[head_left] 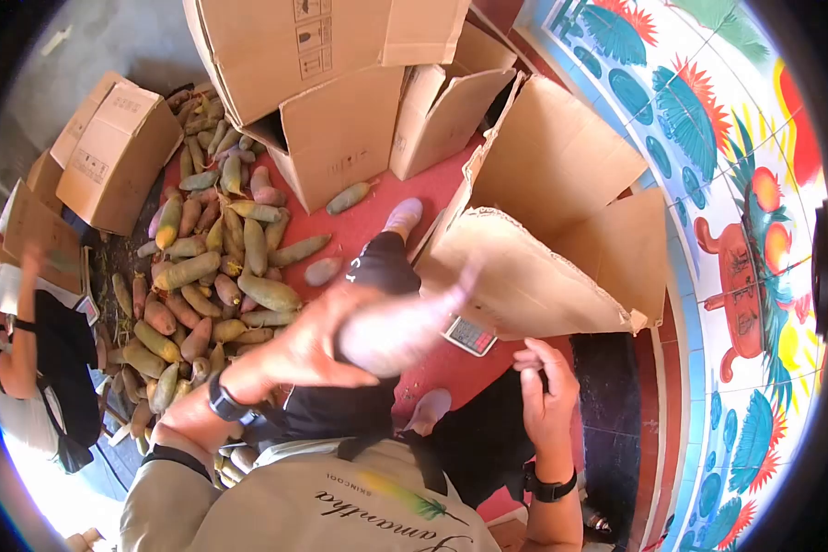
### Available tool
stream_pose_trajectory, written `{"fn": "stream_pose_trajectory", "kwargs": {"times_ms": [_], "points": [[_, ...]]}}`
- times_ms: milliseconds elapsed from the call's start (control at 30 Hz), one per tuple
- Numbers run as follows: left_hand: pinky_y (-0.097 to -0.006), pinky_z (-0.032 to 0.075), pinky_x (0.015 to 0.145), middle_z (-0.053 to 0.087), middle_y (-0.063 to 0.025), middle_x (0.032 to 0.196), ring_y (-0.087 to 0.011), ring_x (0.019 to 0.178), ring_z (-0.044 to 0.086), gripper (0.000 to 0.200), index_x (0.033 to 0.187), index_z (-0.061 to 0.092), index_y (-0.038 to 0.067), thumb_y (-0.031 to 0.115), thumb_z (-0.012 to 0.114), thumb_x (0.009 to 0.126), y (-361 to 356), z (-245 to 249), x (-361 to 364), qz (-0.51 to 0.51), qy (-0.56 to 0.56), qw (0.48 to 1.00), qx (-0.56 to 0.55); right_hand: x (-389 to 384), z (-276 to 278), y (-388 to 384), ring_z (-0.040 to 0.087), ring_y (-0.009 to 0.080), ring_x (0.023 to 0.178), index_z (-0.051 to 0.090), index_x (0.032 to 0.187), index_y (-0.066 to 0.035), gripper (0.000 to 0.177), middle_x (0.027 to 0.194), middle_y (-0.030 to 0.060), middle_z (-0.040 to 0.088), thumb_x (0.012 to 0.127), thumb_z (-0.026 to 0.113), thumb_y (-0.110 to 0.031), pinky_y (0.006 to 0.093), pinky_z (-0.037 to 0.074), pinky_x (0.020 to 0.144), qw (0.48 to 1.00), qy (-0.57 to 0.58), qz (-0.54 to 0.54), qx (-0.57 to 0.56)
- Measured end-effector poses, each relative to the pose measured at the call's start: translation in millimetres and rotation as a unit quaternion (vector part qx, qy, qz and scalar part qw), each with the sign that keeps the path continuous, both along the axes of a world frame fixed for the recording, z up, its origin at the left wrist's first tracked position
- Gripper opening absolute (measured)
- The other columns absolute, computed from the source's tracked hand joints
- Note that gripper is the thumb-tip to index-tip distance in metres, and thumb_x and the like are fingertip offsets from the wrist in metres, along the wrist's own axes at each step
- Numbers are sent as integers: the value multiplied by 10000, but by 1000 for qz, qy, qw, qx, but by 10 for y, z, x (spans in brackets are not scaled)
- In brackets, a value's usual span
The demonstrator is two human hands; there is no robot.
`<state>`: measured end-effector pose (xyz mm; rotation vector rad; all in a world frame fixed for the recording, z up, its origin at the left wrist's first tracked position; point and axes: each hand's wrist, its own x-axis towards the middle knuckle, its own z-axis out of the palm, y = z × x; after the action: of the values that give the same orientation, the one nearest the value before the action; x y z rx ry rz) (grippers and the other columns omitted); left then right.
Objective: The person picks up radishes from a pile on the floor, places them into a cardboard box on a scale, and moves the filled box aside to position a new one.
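My left hand (317,345), wearing a dark watch, is wrapped around a large pinkish radish (400,331). The radish is smeared by motion, and its thin tapering root points up and right toward the open cardboard box (524,267). My right hand (549,391) is held up just below that box's near edge, fingers loosely bent and apart, with nothing in it. Between the hands, a small device with buttons and a display (470,336) lies by the base of the box, partly covered by it.
A big heap of green and pink radishes (189,271) spreads over the red floor on the left. More cardboard boxes (340,138) stand at the back and far left (115,161). Another person (46,368) is at the left edge. A painted tiled wall (708,276) runs along the right.
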<state>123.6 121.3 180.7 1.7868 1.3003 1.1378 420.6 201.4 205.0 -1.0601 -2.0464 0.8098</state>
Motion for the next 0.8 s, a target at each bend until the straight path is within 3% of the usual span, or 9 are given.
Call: {"fn": "stream_pose_trajectory", "kwargs": {"times_ms": [67,233,500,567,633,700,800], "points": [[-379,395,905,511,-141,1089,-298,1045,495,752,1179,460,12,236,825,561,54,38,228,-64,12,998,8,-39,80,-24,586,163,746,530,1136,5,379,853,107,610,766,582,-56,274,470,696,993,42,78,-75],[-380,452,828,505,-157,1068,-324,974,537,701,1202,442,36,189,775,605,59,-5,630,-142,-2,990,-18,-57,221,-148,575,208,703,588,1040,12,293,810,134,589,800,571,-154,292,455,663,991,-43,111,-63],[-383,450,838,494,-153,1095,-318,998,530,704,1213,432,41,181,770,612,-9,-136,672,-107,3,994,18,7,128,-312,554,180,695,612,914,22,156,782,103,590,850,493,-57,272,432,651,994,-1,86,-66],[-379,448,848,494,-153,1112,-315,1011,529,709,1224,426,42,183,768,619,-33,-158,648,-92,-9,995,29,19,98,-291,532,143,680,612,883,24,148,765,81,582,865,486,-53,261,420,637,995,68,45,-64],[-363,441,880,495,-155,1155,-297,1043,526,715,1262,403,44,189,762,661,-46,-133,627,-66,-32,997,22,50,187,-248,512,126,669,602,847,31,217,755,68,567,900,455,-119,262,412,625,995,58,17,-75],[-354,435,899,487,-156,1194,-275,1073,516,707,1291,378,42,187,746,706,-47,-202,545,-42,-78,996,14,131,349,-152,508,100,671,569,789,16,397,742,53,557,955,387,-295,241,402,612,996,10,-87,-7],[-347,459,866,554,-134,1094,-241,984,565,562,1263,397,25,133,668,782,-83,-251,359,57,-104,993,25,272,609,57,503,99,639,538,837,23,476,746,67,543,966,330,-386,225,405,559,976,154,-150,-19]]}}
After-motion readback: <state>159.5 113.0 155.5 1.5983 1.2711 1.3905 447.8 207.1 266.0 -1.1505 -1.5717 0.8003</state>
